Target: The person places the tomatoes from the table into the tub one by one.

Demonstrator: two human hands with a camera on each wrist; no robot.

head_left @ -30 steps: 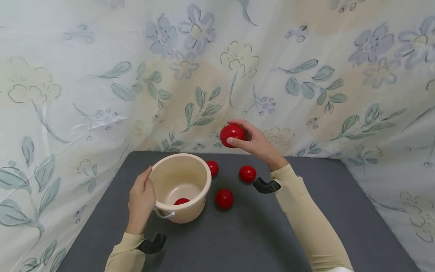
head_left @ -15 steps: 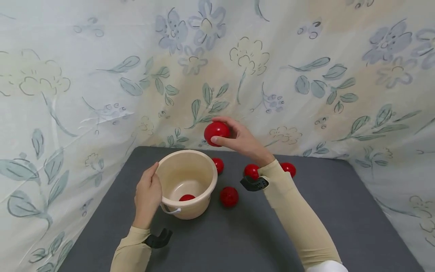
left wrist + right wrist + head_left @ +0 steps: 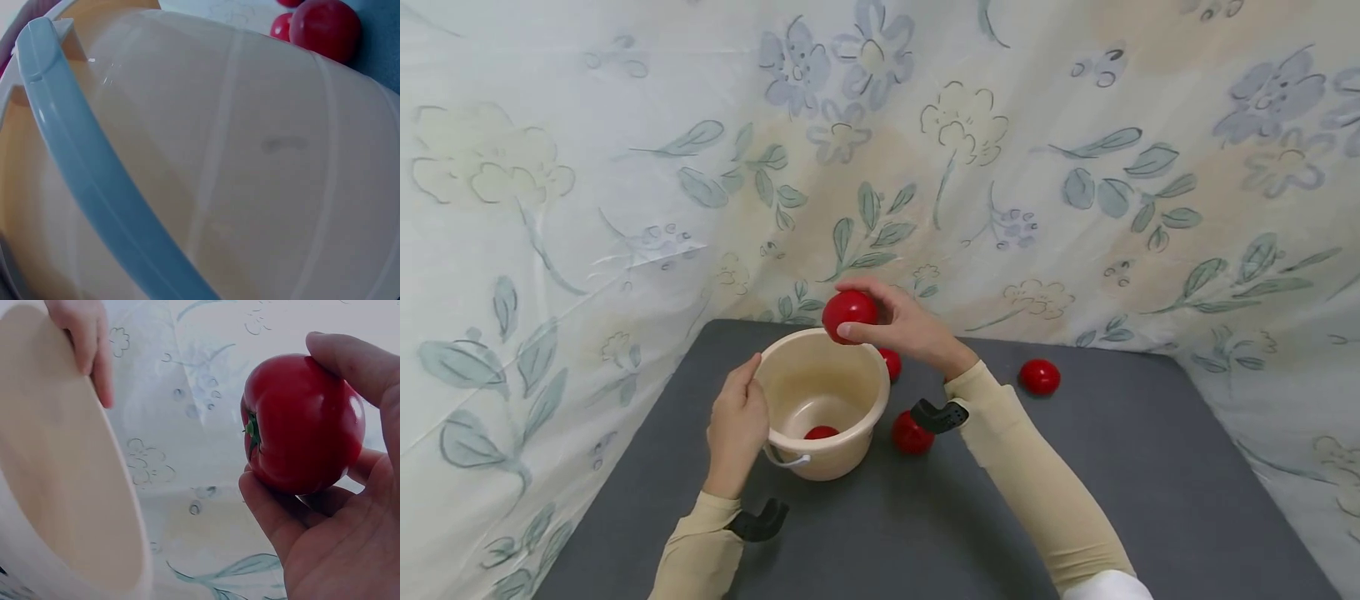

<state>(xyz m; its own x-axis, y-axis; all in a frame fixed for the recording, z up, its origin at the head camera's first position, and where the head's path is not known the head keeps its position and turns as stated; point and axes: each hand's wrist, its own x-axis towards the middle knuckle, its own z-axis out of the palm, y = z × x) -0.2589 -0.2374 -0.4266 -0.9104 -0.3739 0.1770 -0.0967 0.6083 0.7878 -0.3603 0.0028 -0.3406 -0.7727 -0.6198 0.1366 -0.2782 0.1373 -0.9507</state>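
A cream plastic bucket (image 3: 831, 463) with a pale handle (image 3: 94, 181) stands on the grey table (image 3: 1112, 500). My left hand (image 3: 736, 427) grips its left rim, and its fingers (image 3: 87, 337) show curled over the edge. My right hand (image 3: 904, 330) holds a red tomato (image 3: 848, 312) between fingers and thumb, just above the bucket's far rim. In the right wrist view that tomato (image 3: 303, 422) sits in my right hand (image 3: 350, 550) beside the bucket's inside wall (image 3: 56, 475). Another tomato (image 3: 822, 432) lies on the bucket's bottom.
Three loose tomatoes lie on the table: one (image 3: 892, 363) behind the bucket, one (image 3: 911, 434) just right of it under my forearm, one (image 3: 1039, 377) further right. A flowered cloth (image 3: 1075, 167) closes off the back and both sides.
My right hand has carried the tomato left and down, from over the table's back to just over the bucket's far rim. The left hand stays on the rim.
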